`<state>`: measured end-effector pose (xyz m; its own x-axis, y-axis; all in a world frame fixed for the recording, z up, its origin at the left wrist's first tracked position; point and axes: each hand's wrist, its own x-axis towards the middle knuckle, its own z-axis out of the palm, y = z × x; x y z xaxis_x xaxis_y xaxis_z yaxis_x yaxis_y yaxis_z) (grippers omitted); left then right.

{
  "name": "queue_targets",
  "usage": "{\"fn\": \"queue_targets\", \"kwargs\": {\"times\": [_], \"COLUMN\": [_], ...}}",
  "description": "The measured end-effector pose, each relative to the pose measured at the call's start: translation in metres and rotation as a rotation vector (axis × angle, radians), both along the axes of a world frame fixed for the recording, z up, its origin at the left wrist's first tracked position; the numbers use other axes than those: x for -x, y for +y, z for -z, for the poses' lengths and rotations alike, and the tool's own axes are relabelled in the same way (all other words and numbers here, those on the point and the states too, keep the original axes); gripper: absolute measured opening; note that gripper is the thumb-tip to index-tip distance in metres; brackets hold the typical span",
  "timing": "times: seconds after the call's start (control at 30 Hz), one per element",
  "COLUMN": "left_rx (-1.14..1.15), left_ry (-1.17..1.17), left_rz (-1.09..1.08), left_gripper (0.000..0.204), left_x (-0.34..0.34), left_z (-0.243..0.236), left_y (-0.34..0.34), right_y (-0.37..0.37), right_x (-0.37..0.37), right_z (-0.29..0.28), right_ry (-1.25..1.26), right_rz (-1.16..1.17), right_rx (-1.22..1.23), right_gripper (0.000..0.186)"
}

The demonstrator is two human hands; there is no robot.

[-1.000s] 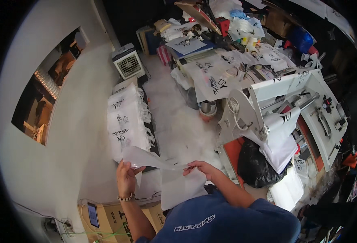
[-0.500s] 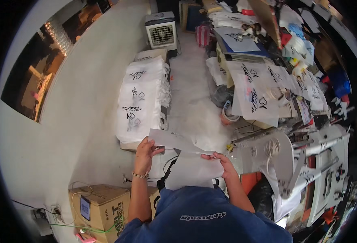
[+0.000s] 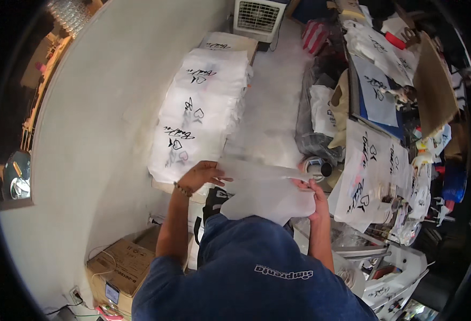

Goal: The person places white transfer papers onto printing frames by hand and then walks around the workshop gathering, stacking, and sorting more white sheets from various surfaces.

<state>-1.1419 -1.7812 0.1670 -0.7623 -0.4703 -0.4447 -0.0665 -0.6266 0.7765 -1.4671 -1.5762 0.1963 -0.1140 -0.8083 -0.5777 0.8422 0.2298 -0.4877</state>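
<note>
A thin, translucent white sheet is stretched between my hands in front of my chest. My left hand, with a beaded bracelet at the wrist, pinches its left end. My right hand grips the right end, thumb and fingers closed on it. The sheet's upper part makes a narrow band, and its lower part hangs over my blue shirt. Just beyond my left hand, overlapping white printed pieces lie in a long stack with black lettering and heart outlines.
A white air cooler stands at the far end. At the right, printed sheets hang over a cluttered table with a cardboard flap. A round container stands beyond my right hand. A cardboard box sits at the lower left by the wall.
The view has shifted, bringing the stack and the right-hand table closer. My hands have moved farther apart, and the sheet is now spread wider and straighter between them.
</note>
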Motion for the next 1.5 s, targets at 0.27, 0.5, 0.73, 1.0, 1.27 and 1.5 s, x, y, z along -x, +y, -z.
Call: {"fn": "queue_targets", "kwargs": {"times": [0.27,0.5,0.73,1.0,1.27,1.5], "left_rx": [0.561,0.938,1.207,1.105,1.079,1.066], "left_ry": [-0.924,-0.994,-1.410,-1.477,-1.652,-1.644], "left_rz": [0.141,-0.144,-0.088,-0.087,-0.340,-0.356], "left_gripper": [0.054,0.056,0.085,0.086,0.086,0.082], "left_x": [0.037,0.114,0.176,0.185,0.153,0.144], "left_z": [0.137,0.264,0.338,0.383,0.368,0.373], "left_y": [-0.198,-0.339,-0.459,-0.472,-0.482,-0.480], "right_y": [-0.118,-0.194,-0.258,-0.340,-0.363,-0.369], "right_x": [0.045,0.126,0.192,0.207,0.211,0.210], "right_z": [-0.025,0.033,0.099,0.094,0.109,0.102], "right_ry": [0.121,0.335,0.541,0.324,0.288,0.335], "right_rz": [-0.071,-0.156,-0.335,-0.423,-0.453,-0.510], "right_rx": [0.065,-0.158,-0.285,-0.434,-0.367,-0.516], "right_gripper": [0.048,0.042,0.070,0.069,0.059,0.094]}}
